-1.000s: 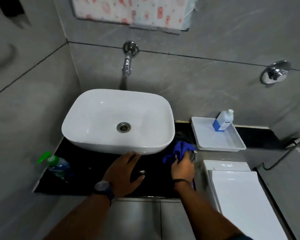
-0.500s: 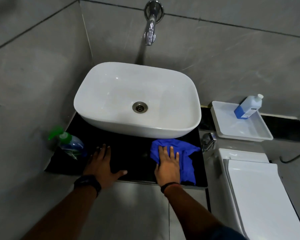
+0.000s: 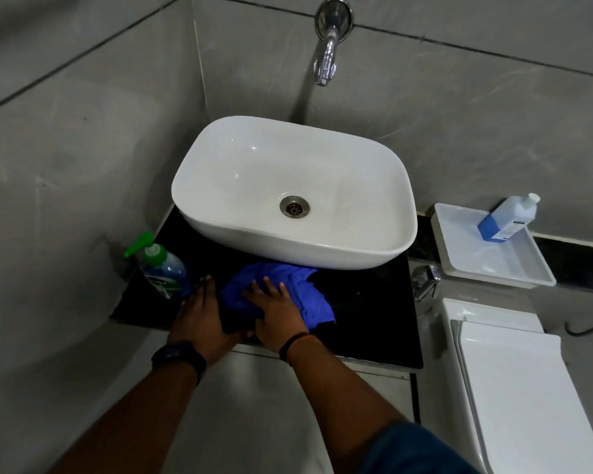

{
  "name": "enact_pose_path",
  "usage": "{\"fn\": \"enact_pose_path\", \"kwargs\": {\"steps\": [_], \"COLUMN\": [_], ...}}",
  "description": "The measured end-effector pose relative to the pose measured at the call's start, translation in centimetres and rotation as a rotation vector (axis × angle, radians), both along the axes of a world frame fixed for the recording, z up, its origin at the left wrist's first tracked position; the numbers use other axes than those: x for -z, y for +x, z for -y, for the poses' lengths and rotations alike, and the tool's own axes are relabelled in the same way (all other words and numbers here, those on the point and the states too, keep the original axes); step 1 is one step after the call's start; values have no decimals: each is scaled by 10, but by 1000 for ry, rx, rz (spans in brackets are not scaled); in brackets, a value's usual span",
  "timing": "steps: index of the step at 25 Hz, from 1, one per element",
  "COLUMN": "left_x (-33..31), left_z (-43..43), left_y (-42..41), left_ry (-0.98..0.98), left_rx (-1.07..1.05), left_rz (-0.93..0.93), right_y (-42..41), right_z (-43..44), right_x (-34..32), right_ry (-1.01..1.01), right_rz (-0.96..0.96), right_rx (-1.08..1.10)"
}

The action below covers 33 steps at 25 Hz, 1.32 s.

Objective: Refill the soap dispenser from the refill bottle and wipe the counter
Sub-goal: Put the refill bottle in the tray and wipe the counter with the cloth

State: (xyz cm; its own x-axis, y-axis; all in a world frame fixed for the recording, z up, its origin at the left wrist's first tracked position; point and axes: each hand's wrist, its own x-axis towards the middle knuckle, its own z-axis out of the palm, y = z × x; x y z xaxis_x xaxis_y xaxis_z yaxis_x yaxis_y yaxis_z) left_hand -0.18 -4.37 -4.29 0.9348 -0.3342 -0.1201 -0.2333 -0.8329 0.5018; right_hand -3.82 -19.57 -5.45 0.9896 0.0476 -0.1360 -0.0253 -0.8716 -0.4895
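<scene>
Our right hand (image 3: pixel 278 313) lies flat on the blue cloth (image 3: pixel 308 295), fingers straight and slightly spread, pressing it onto the black counter (image 3: pixel 367 313) just in front of the white basin (image 3: pixel 254 172). Our left hand (image 3: pixel 202 316) rests flat beside it (fingertips near the green-pump soap dispenser (image 3: pixel 165 268) at the counter's left end). The refill bottle (image 3: pixel 507 218) sits in the white tray (image 3: pixel 493 268), well to the right.

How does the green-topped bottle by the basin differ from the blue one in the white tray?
The soap dispenser has a green pump; the refill bottle has a plain white cap. The soap dispenser is rounded, the refill bottle flat-sided. The soap dispenser stands on the black counter beside the left hand; the refill bottle sits in the white tray, untouched. Both look bluish and carry labels.
</scene>
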Motion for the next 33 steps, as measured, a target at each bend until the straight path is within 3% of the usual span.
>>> {"fn": "enact_pose_path", "kwargs": {"steps": [4, 7, 10, 13, 17, 20, 25, 30, 33], "left_x": [3, 3, 2, 6, 10, 9, 6, 7, 6], "left_z": [-3, 4, 25, 29, 21, 17, 13, 6, 16], "left_y": [-7, -11, -17, -21, -21, -20, -18, -18, -22], "left_ry": [33, 120, 223, 208, 158, 164, 125, 116, 194], "left_rx": [22, 44, 140, 142, 119, 112, 72, 67, 15], "left_rz": [48, 39, 32, 44, 41, 20, 21, 29, 27], "right_y": [-31, -62, -92, -105, -86, -59, -17, -41, -77], "right_z": [23, 56, 108, 144, 121, 79, 3, 45, 91], "right_x": [-5, -3, 0, -1, 2, 3, 3, -3, -1], "right_ry": [123, 101, -33, -103, -222, -253, -148, 0, -39], "right_rz": [9, 54, 78, 35, 24, 62, 92, 66, 74], "right_rx": [-101, -43, 185, 535, 726, 639, 262, -117, -64]}}
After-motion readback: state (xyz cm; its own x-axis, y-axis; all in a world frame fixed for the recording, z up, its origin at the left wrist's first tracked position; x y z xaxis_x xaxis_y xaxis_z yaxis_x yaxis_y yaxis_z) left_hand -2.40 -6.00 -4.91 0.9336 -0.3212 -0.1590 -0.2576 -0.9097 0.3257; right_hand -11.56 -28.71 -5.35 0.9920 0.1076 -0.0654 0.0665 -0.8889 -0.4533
